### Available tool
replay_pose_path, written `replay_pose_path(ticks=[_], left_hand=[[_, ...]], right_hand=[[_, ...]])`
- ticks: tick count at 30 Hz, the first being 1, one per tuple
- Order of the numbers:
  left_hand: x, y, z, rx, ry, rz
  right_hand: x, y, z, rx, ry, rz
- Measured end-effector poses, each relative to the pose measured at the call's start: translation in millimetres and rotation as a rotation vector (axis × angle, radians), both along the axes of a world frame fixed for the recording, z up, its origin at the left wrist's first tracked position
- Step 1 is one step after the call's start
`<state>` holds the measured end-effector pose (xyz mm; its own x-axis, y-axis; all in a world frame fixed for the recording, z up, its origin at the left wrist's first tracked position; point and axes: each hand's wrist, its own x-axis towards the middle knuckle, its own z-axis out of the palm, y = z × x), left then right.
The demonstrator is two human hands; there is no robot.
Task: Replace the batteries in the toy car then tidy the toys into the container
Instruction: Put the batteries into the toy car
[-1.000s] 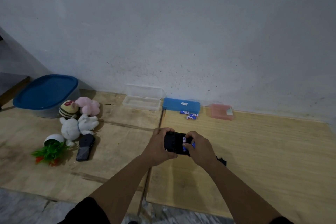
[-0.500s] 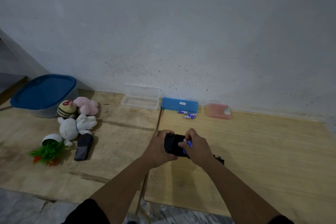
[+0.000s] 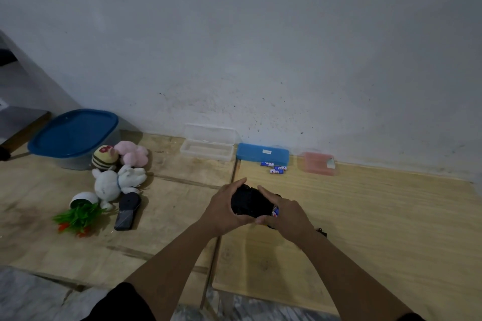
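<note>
The black toy car is held over the wooden floor between both hands. My left hand grips its left side and my right hand its right side. A blue-and-white battery shows between my right fingers, against the car. Three more batteries lie loose on the boards by the wall. The container, grey with a blue lid on, stands at the far left. Beside it lie a striped plush ball, a pink plush and a white plush bunny.
An open clear box, a blue case and a pink case line the wall. A toppled toy plant in a white pot and a dark flat object lie left. A small black piece sits behind my right wrist.
My right hand has slid from the top of the car to its right side, so the car's dark body shows more. The battery now peeks out lower, near my right fingers.
</note>
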<state>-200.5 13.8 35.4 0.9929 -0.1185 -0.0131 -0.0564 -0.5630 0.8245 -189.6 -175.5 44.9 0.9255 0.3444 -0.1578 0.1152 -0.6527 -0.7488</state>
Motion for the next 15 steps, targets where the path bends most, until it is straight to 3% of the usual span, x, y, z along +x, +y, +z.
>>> replay_pose_path(ticks=[5, 15], left_hand=[[-2.5, 4.1, 1.7, -0.028, -0.014, -0.030], [1.1, 15.3, 1.1, -0.131, -0.013, 0.002]], right_hand=[[-0.7, 5.6, -3.3, -0.119, -0.019, 0.051], [-13.0, 8.2, -3.9, 0.081, -0.031, 0.028]])
